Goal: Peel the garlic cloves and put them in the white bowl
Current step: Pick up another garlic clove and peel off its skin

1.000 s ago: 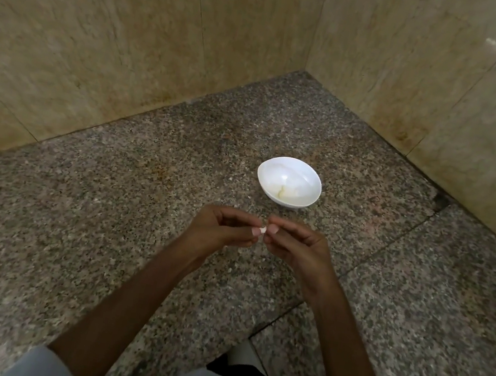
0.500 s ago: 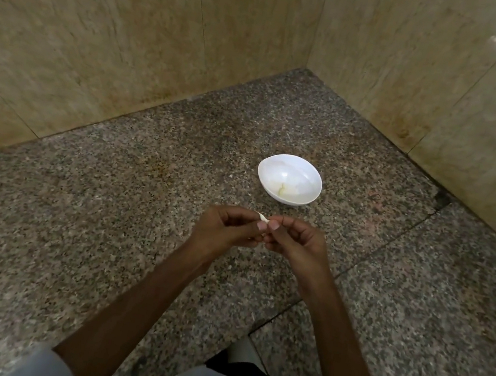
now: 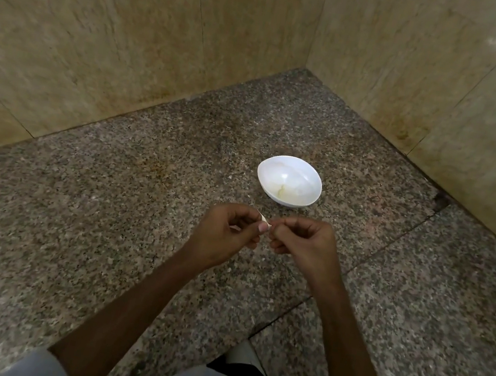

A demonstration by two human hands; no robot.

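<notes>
Only the head cam here. Compared with a second back, both hands have crept a bit closer to the white bowl (image 3: 276,168) and twisted against each other. The garlic clove (image 3: 264,220) was just a white speck squeezed between the thumb tips. Now a pale pointed end pokes up out of the left hand (image 3: 226,233), so I'd guess the skin is starting to give but isn't off yet.

The left hand grips the clove, with the thumb (image 3: 261,229) pressed on its near side and the other fingers curled under. The right hand (image 3: 305,246) pinches the clove's right end, knuckles up, with the spare fingers tucked in. Both wrists hover over the granite counter (image 3: 99,245). The bowl sits just beyond the fingertips, not touching them, with something pale yellowish at the bottom, probably a peeled clove.
</notes>
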